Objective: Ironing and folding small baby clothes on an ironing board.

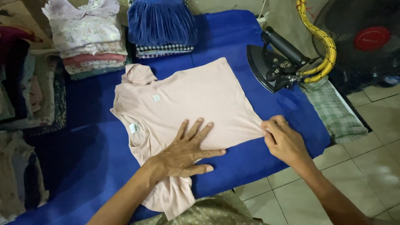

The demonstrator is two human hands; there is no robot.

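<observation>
Blue board (104, 137): flat palm (183, 152), pinching fingers (268, 127)

**Pale pink on deep blue**

A pale pink cotton T-shirt (187, 100) lies mid-frame on the royal-blue padded surface (237, 37). At upper centre sits a navy pleated velvet garment (160, 21) over black-and-white checked cloth (164, 48). Upper left, a stack of folded floral, pink and green clothes (87, 37). At right, a black iron (277, 62) with yellow cord (321, 41) and green plaid cloth (333, 110).

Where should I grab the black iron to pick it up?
Probably by the long black handle on top of the iron, coming from above. It stands tilted on its end, handle free; the yellow hose joins at its right side.
</observation>
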